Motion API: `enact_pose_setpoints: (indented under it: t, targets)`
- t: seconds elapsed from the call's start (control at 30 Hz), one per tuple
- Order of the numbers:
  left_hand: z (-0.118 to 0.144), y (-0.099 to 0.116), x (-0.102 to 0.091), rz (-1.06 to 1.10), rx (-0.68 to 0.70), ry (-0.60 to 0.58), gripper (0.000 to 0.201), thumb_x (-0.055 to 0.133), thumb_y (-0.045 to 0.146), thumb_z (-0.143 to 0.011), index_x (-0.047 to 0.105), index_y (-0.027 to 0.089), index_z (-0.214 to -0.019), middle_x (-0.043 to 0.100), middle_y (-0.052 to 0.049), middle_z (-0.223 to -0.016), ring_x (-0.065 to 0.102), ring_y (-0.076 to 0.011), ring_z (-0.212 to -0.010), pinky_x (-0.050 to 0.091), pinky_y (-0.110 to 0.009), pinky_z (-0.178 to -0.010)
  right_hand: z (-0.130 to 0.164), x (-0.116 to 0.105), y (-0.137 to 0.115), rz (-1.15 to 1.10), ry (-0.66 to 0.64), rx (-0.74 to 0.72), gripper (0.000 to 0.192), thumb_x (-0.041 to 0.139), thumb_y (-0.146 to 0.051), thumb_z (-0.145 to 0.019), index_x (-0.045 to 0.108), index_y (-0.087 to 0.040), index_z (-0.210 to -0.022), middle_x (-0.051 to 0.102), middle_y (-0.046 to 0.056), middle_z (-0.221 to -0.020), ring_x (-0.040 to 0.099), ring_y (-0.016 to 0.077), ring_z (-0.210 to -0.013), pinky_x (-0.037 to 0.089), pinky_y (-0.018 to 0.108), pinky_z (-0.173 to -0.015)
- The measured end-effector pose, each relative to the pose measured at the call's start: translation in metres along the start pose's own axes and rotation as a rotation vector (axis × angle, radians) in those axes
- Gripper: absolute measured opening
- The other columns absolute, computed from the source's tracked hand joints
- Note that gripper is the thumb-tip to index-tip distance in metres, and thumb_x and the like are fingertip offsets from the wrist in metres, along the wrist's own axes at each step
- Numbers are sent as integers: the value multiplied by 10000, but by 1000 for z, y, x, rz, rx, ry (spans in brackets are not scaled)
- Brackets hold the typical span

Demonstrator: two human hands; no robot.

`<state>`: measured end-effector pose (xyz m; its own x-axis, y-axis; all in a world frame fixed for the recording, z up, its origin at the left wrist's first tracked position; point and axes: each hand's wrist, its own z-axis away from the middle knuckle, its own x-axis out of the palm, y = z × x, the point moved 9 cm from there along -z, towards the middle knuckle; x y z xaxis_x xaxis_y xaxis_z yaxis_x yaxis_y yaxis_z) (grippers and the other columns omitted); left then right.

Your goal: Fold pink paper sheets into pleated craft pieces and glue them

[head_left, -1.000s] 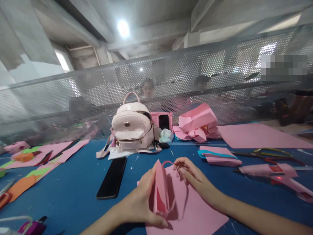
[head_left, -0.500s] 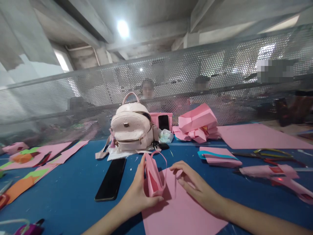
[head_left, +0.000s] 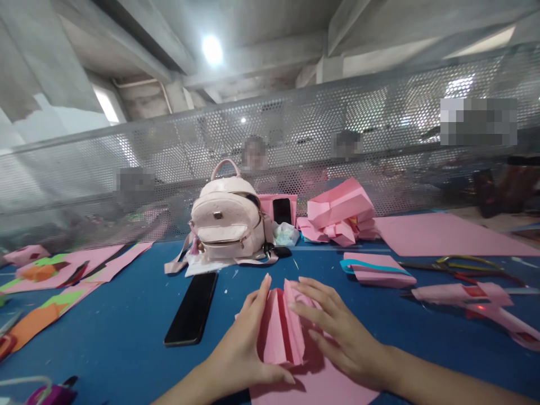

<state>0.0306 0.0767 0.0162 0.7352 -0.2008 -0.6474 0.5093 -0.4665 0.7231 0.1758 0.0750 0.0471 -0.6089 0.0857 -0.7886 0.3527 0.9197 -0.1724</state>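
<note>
Left hand (head_left: 250, 344) and right hand (head_left: 341, 329) hold an already folded pink paper piece (head_left: 274, 332); the flat pink paper sheet (head_left: 312, 389), five o'clock, lies unfolded.

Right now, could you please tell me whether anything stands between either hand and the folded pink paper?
Nothing visible does: the left hand and the right hand directly flank the folded pink paper, with the pink sheet beneath it.

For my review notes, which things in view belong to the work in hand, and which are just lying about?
Work in hand:
- folded pink paper piece, between the left hand and right hand
- flat pink paper sheet beneath
- pink, pistol-shaped glue gun, light lit, probably

Apparently just lying about:
- cream backpack with looped handle
- black rectangular phone, lying flat
</note>
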Motion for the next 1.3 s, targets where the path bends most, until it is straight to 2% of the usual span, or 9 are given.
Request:
enact_pose_setpoints:
  t: [0.17, 0.4, 0.5, 0.63, 0.83, 0.97, 1.07, 1.2, 1.3]
  targets:
    - [1, 6, 4, -16, 12, -40, 1406, 872, 548, -542, -110, 327, -1523, 167, -132, -1598, 170, -386, -1444, 230, -616, -1133, -2, 7, -11, 17, -95, -112, 545, 453, -186, -943, 317, -269, -1465, 375, 45, -1521, 225, 214, -1432, 279, 445, -1138]
    - [2, 3, 8, 53, -15, -65, 1372, 884, 481, -566, -94, 354, -1520, 133, -103, -1608, 157, -364, -1457, 186, -589, -1157, -6, 2, -12, -44, -102, -83, 490, 463, -191, -945, 364, -268, -1419, 460, 53, -1451, 302, 203, -1385, 311, 417, -1115]
    - [2, -3, 11, 108, -71, -89, 1382, 891, 475, -554, -79, 333, -1527, 109, -117, -1610, 148, -363, -1459, 181, -577, -1160, -5, 3, -7, -94, -95, -37, 442, 481, -177, -937, 406, -279, -1361, 485, 53, -1394, 327, 200, -1349, 302, 409, -1111]
    - [3, -10, 13, 132, -115, -118, 1410, 902, 449, -540, -98, 323, -1526, 63, -115, -1617, 106, -352, -1469, 146, -558, -1170, -5, 1, 2, -206, -48, 47, 274, 465, -180, -951, 461, -270, -1211, 527, 49, -1289, 377, 195, -1281, 296, 407, -1103]
    - [4, -15, 12, 184, -161, -116, 1380, 885, 398, -579, -115, 304, -1526, 69, -133, -1609, 113, -361, -1465, 143, -558, -1168, -11, -3, 4, -352, -47, 122, 135, 377, -220, -988, 486, -255, -1057, 590, 38, -1067, 502, 197, -1054, 388, 392, -973]
    - [1, -17, 8, 216, -168, -96, 1426, 904, 396, -538, -127, 321, -1520, 176, -139, -1562, 189, -368, -1441, 171, -564, -1158, -13, -3, 4, -414, -53, 151, 174, 348, -301, -1012, 504, -243, -959, 583, 43, -974, 515, 206, -946, 402, 405, -925]
    - [-2, -16, 5, 244, -144, -67, 1452, 913, 390, -517, -135, 311, -1519, 251, -147, -1506, 256, -366, -1408, 178, -564, -1155, -11, 0, 15, -538, -27, 228, 219, 367, -389, -1013, 514, -244, -941, 575, 38, -966, 519, 204, -938, 397, 405, -948]
    - [-2, -12, 2, 254, -118, -40, 1470, 915, 374, -511, -160, 320, -1511, 246, -149, -1499, 294, -371, -1382, 208, -565, -1144, -7, 8, 40, -721, 38, 398, 261, 457, -491, -970, 542, -245, -982, 559, 39, -1020, 520, 209, -1012, 400, 385, -950]
    - [1, -11, 5, 264, -115, -66, 1478, 919, 349, -507, -167, 321, -1509, 229, -152, -1521, 257, -372, -1404, 184, -571, -1149, -8, 12, 46, -822, 45, 409, 320, 520, -547, -923, 583, -236, -961, 570, 46, -1058, 518, 219, -1068, 375, 396, -979]
